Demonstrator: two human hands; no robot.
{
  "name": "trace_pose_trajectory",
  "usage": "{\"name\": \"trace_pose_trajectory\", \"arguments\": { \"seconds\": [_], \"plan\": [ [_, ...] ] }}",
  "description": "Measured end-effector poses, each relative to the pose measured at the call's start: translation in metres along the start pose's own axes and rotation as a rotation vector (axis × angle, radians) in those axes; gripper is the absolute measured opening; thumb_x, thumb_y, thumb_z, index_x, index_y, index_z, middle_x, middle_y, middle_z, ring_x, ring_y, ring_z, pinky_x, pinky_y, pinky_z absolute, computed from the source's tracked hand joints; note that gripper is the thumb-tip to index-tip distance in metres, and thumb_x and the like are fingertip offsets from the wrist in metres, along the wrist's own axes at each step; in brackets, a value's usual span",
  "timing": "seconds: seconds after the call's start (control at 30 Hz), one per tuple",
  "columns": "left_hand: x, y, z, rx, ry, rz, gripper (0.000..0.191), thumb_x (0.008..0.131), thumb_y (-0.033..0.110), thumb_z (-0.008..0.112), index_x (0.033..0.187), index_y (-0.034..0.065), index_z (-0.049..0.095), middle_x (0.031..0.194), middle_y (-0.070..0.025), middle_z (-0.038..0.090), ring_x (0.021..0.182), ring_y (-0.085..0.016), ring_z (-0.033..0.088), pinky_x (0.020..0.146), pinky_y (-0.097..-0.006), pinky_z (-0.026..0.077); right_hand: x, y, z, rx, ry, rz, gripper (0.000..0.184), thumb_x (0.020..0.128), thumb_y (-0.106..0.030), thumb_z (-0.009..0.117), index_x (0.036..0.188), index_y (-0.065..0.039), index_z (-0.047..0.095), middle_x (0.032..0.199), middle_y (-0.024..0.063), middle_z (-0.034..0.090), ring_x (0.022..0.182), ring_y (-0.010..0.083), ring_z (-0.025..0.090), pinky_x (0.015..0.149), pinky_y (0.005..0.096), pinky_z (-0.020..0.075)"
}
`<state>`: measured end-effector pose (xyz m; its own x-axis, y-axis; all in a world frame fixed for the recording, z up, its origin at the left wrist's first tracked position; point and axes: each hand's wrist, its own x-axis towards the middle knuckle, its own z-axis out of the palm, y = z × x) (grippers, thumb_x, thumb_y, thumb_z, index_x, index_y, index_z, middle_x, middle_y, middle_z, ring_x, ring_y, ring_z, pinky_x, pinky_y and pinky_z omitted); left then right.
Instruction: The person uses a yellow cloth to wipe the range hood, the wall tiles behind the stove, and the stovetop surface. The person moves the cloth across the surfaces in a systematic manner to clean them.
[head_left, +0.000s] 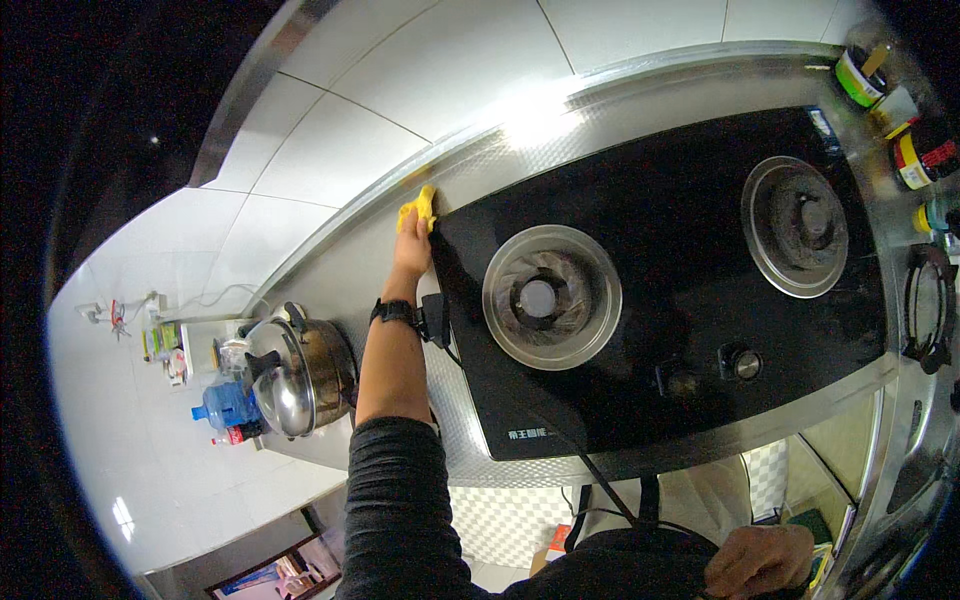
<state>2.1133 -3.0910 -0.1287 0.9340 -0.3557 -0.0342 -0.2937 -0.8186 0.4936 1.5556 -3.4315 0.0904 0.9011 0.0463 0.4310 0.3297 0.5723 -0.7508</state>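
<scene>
My left hand (414, 244) reaches far out, shut on a crumpled yellow cloth (420, 208). The cloth lies against the patterned stainless steel counter (480, 176), beside the back left corner of a black glass gas cooktop (675, 217). A dark wristwatch-like band (396, 310) is on my left wrist. My right hand (761, 559) is close to my body with its fingers curled; what is inside them is hidden. On the cooktop are a left burner (551, 296) and a right burner (796, 226), each within a round metal drip pan, with no grates over them.
A lidded steel pot (330, 367) stands left of my forearm, near a blue water jug (225, 405) and a cola bottle (238, 433). Control knobs (748, 365) sit at the cooktop's front. Jars (916, 161) and a pan support (928, 307) line the right edge.
</scene>
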Motion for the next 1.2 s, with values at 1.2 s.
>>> {"name": "trace_pose_trajectory", "arguments": {
  "seconds": [1.2],
  "plan": [
    [-0.415, 0.137, -0.002, -0.224, 0.283, -0.159, 0.038, 0.079, 0.000, 0.054, 0.116, -0.0005, 0.060, 0.125, -0.0221, 0.055, 0.117, -0.040, 0.052, 0.104, -0.0413, 0.041, 0.057, -0.040, 0.017, 0.214, -0.775, 0.628, 0.036, 0.094, -0.007, 0.059, 0.129, 0.004, 0.058, 0.084, 0.0167, 0.062, 0.066, 0.0264, 0.060, 0.056, 0.0360, 0.0456]
  ]
}}
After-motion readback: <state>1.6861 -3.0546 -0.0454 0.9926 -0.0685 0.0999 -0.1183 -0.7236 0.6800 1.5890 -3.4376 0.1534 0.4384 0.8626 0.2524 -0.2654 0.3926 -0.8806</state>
